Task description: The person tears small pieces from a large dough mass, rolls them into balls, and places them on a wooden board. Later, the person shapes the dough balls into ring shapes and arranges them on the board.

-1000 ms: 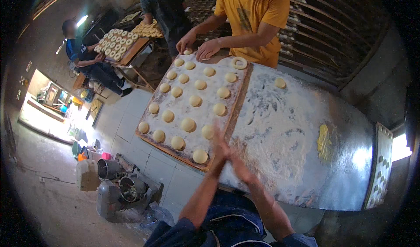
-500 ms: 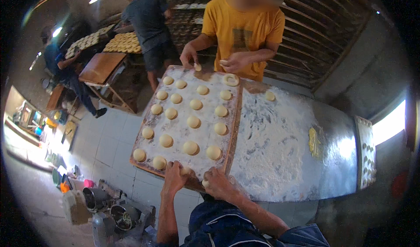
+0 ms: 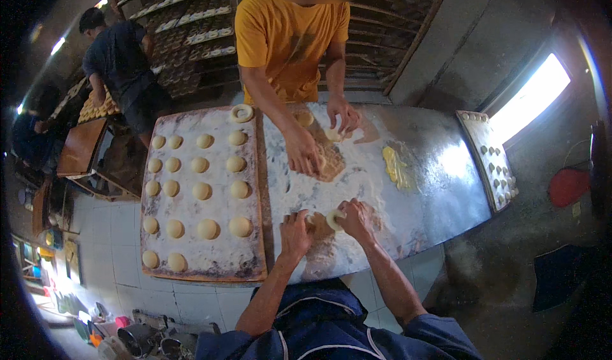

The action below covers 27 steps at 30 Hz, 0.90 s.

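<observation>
Over the floured table (image 3: 408, 229), my right hand (image 3: 358, 221) pinches a pale dough ring (image 3: 334, 220) at its edge. My left hand (image 3: 296, 235) is closed around a small piece of dough (image 3: 310, 218), partly hidden by the fingers. To the left lies a floured wooden board (image 3: 223, 264) with rows of round dough balls (image 3: 207, 228). Another dough ring (image 3: 248, 112) sits at the board's far right corner.
Across the table a person in a yellow shirt (image 3: 280, 47) works dough with both hands. Yellow fat (image 3: 396, 167) is smeared on the metal surface. A tray of dough pieces (image 3: 475, 137) stands at the right end. Another person (image 3: 118, 54) and racks (image 3: 191, 15) are behind.
My hands have moved right, from the board's near edge to the floured table, each carrying dough. The person opposite has also brought both hands from the board onto the table. The view has turned right.
</observation>
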Tool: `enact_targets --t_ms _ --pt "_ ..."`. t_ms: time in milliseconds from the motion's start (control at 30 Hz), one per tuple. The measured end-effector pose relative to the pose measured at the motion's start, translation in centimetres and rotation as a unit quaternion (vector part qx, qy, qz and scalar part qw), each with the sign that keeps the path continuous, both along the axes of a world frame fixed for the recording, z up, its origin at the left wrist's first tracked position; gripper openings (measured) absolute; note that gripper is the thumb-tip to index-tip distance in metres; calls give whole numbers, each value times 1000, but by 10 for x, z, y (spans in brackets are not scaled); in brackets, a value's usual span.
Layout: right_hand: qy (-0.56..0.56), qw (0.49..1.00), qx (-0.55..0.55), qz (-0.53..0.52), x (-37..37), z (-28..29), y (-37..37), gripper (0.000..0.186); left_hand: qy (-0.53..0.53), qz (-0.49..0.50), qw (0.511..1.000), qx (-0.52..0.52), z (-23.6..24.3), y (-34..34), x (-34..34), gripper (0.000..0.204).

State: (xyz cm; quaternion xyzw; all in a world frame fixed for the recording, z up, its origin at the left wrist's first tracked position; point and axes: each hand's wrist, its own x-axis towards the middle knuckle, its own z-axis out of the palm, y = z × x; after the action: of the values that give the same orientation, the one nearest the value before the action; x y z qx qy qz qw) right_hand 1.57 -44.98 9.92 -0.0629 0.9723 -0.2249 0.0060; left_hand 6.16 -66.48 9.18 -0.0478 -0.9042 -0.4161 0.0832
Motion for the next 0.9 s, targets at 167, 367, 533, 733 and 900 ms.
enact_targets --t_ms 167,367,533,733,900 --pt "-118 972 -203 27 -5 3 14 35 3 34 998 57 4 32 13 46" --pt "-151 887 -436 -5 9 -2 24 52 -160 22 920 358 11 74 15 31" --pt "-211 888 -394 107 6 39 18 68 -117 75 898 417 11 88 21 25" --pt "-397 722 -545 154 -16 22 39 49 -118 -29 763 635 -7 83 20 49" --pt "-184 907 -374 60 -13 -22 27 44 -29 9 714 699 -9 83 2 42"
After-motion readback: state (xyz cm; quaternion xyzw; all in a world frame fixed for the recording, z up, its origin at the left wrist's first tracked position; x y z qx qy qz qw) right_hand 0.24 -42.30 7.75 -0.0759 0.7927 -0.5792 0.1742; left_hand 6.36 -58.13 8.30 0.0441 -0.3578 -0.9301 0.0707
